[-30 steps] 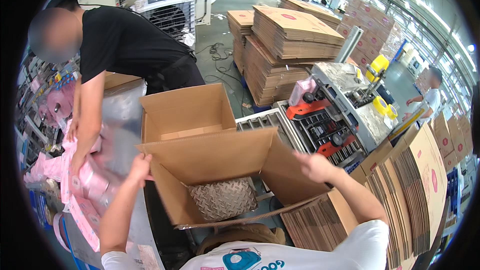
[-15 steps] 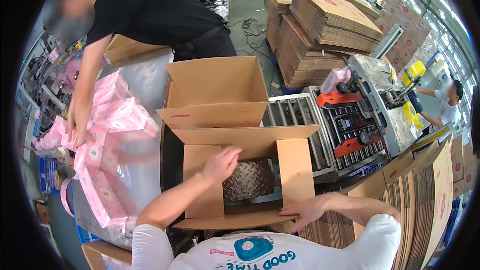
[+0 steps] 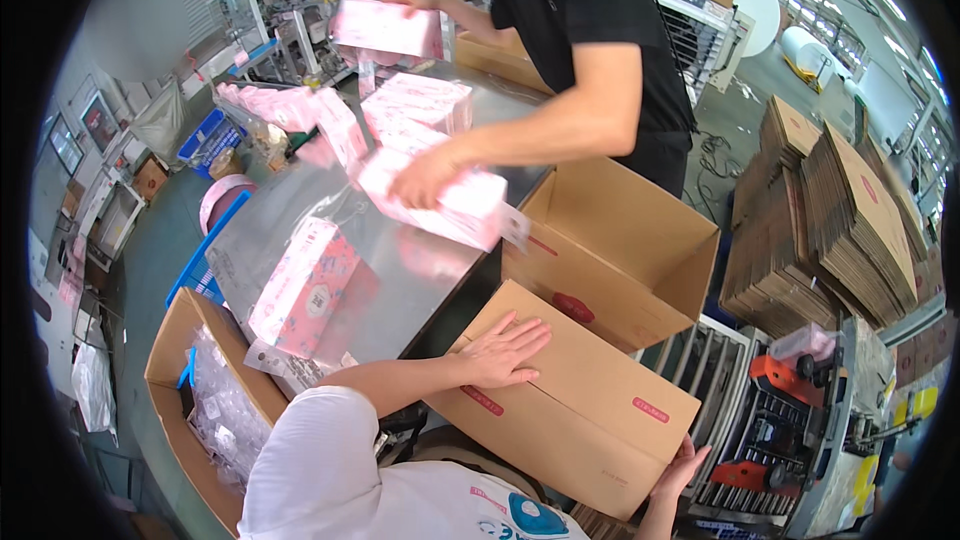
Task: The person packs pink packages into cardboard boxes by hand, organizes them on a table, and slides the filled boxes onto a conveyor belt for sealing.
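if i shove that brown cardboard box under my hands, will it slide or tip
The brown cardboard box probably slides: it looks broad and low. It seems fairly stiff, since the left hand rests flat without denting it. The right hand at its corner should limit tipping.

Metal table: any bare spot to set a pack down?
Bare metal table between the near pink pack and the pack under the co-worker's hand. Far end crowded with pink packs. The left hand presses the cardboard box.

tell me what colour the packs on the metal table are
Pink with a white pattern, clearest in the head view on the pack lying nearest the person's left hand, which rests on the cardboard box.
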Tool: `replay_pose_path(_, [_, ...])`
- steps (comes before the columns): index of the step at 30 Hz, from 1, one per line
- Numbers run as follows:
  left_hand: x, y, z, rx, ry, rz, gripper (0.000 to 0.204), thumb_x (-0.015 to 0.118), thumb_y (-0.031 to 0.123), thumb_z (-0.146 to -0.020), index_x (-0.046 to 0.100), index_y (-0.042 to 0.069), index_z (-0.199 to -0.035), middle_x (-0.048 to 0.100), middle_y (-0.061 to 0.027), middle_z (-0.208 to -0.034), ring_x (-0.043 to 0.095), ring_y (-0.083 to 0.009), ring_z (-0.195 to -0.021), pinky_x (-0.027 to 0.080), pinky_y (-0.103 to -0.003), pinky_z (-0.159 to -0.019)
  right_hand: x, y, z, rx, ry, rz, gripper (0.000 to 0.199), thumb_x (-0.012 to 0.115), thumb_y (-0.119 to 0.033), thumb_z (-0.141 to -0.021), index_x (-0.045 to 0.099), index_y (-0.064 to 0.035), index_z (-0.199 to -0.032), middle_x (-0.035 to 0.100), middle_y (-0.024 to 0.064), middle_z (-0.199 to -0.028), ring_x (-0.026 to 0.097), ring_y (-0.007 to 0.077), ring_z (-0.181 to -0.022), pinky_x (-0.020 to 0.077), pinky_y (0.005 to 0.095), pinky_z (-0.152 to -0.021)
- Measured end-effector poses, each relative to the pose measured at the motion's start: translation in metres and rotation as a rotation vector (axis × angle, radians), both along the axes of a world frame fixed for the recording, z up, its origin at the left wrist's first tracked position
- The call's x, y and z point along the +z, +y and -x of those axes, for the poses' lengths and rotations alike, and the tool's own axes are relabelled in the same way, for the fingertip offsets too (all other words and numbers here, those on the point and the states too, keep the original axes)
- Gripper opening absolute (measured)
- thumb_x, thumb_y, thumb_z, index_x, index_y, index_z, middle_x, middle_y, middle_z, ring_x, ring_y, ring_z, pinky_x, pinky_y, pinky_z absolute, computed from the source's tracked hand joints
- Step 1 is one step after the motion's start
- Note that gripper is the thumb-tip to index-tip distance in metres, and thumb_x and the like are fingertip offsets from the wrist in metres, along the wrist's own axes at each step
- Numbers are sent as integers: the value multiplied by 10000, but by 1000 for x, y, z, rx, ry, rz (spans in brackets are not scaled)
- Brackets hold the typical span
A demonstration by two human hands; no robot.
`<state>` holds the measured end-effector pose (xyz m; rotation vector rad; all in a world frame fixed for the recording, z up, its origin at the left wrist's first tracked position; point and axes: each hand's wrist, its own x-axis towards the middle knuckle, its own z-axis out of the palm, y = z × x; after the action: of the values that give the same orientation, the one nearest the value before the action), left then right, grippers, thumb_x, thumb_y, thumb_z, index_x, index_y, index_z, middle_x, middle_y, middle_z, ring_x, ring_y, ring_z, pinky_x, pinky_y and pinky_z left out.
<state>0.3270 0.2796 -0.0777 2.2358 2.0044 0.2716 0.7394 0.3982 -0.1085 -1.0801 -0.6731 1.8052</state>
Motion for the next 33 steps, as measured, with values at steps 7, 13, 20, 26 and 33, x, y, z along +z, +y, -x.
replay_pose_path(7, [-14,-21,111,374,-229,54,638,311,470,-942,255,53,-1422,218,-137,-1490,150,-279,-1394,108,-437,-1132,-158,16,-7,197,-226,328,586,421,-519,-918,548,-7,-1172,612,97,-1087,579,222,-990,453,349,-879])
replay_pose_path(13, [-32,-40,66,480,-210,433,604,252,457,-966,267,65,-1425,253,-173,-1470,182,-306,-1380,128,-414,-1130,-42,50,-65,194,-370,-26,360,507,-369,-898,602,-56,-1048,647,61,-974,606,182,-875,488,318,-794])
replay_pose_path(20, [-46,-39,-27,514,-2126,210,848,131,693,-878,191,69,-1450,225,-93,-1496,195,-243,-1382,163,-406,-1117,248,-10,76,519,-450,-625,302,565,-163,-802,554,9,-1050,625,71,-934,602,160,-838,489,294,-722])
replay_pose_path(26, [10,-41,-39,125,-1527,304,811,214,618,-912,63,38,-1459,91,-87,-1532,93,-217,-1404,106,-396,-1125,129,-37,126,1600,-748,-712,805,678,-348,-804,273,15,-1398,265,226,-1453,231,312,-1364,190,399,-1109])
replay_pose_path(33, [-14,-47,-92,383,-841,360,444,396,297,-919,400,-14,-1235,580,-315,-1013,570,-426,-974,444,-501,-856,49,56,-74,-179,-2124,-905,843,708,-124,-702,257,-83,-1412,428,219,-1304,406,402,-1207,394,474,-939])
